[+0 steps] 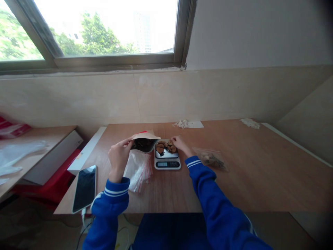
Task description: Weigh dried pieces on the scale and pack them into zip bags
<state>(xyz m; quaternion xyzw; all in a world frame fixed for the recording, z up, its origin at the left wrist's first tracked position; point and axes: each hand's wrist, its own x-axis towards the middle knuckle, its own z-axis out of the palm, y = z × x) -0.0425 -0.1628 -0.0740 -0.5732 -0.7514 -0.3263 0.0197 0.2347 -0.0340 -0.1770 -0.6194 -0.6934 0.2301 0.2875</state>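
Fingers (174,140) pinched on scale's (167,163) brown pieces (166,147)

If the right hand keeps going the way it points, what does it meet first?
The right hand points left over the scale: probably the brown pieces on it first, then the open bag.

Plain room: windowed wall (104,34), wooden table (247,173)

Daylight from window (104,31) up top, sky blown out to white, trees outside washed pale. Room dimmer by contrast; wall tiles and wooden table (247,173) evenly lit, soft, no hard shadows. Faint sheen on phone screen (85,187) and scale (167,158). Wide-angle bend at edges, window frame slanted. Corners vignetted dark, esp. right. Slight softness overall, small detail on scale unreadable.
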